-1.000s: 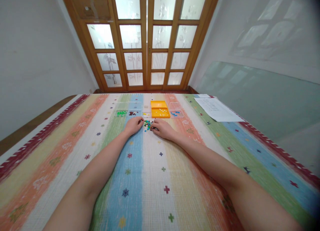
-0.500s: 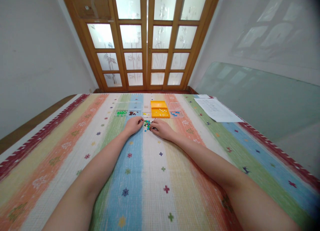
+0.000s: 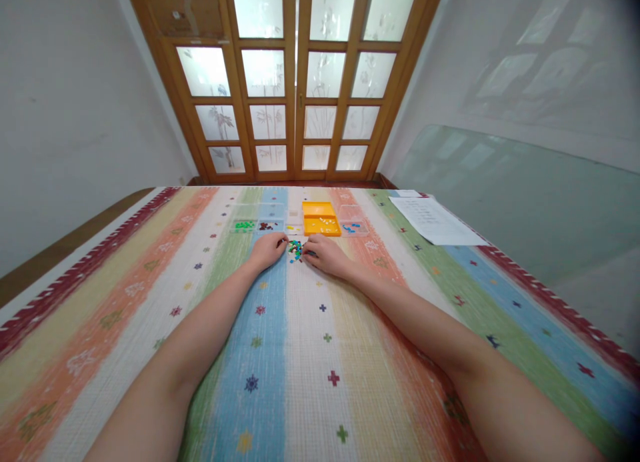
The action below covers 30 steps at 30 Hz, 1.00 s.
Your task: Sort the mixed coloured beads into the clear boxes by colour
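A small mixed pile of tiny coloured pieces (image 3: 295, 249), green, blue, white, yellow and dark, lies on the striped cloth between my two hands. My left hand (image 3: 269, 251) rests at the left side of the pile, fingers curled and their tips pressed together. At the pile's right edge is my right hand (image 3: 325, 254), also curled, its fingertips close to the pieces. Whatever either hand pinches is too small to make out. Just beyond the hands stands an open orange box (image 3: 323, 233) with white pieces inside.
Clear plastic boxes flank the orange one, holding green pieces (image 3: 244, 225), dark red-brown pieces (image 3: 267, 227), yellow pieces (image 3: 293, 229) and blue pieces (image 3: 351, 228). Printed paper sheets (image 3: 440, 222) lie at the back right. A striped tablecloth (image 3: 310, 382) covers the table; glazed wooden doors (image 3: 297, 102) stand behind.
My right hand's fingers have shifted slightly at the pile's right edge, showing a bit more of the pieces. My left hand stays nearly still. The view has moved very slightly.
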Each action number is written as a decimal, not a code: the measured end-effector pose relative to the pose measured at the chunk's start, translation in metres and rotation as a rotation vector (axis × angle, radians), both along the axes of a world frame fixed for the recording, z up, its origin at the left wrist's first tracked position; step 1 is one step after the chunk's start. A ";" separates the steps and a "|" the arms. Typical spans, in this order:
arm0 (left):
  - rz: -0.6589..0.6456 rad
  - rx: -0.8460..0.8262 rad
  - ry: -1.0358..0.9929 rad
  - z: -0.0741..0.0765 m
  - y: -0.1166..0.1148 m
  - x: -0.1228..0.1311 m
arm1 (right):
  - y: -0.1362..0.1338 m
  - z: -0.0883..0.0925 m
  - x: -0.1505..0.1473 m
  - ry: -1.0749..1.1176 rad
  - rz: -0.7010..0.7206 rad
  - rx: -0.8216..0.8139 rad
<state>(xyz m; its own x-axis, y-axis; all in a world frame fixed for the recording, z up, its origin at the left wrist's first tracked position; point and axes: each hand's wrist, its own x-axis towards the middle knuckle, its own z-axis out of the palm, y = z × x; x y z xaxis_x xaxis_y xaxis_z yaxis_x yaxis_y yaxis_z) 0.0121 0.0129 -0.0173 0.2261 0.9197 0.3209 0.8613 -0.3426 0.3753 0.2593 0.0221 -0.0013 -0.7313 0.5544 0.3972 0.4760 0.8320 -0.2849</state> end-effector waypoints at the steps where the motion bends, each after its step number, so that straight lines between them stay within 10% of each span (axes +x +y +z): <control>1: -0.005 0.000 0.000 0.000 0.000 0.000 | 0.003 0.002 -0.002 0.027 -0.013 -0.003; 17: -0.098 -0.054 -0.045 0.004 -0.001 -0.001 | 0.074 -0.001 -0.048 0.204 -0.341 0.005; 30: -0.052 -0.058 -0.009 0.003 0.000 0.001 | 0.027 -0.010 0.011 0.155 -0.235 -0.090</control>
<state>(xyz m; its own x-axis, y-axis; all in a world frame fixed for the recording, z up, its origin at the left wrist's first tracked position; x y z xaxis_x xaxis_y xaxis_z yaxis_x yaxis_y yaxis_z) 0.0130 0.0124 -0.0139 0.2713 0.9238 0.2700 0.8395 -0.3644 0.4031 0.2701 0.0490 -0.0110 -0.5135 0.7392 0.4357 0.5976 0.6725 -0.4366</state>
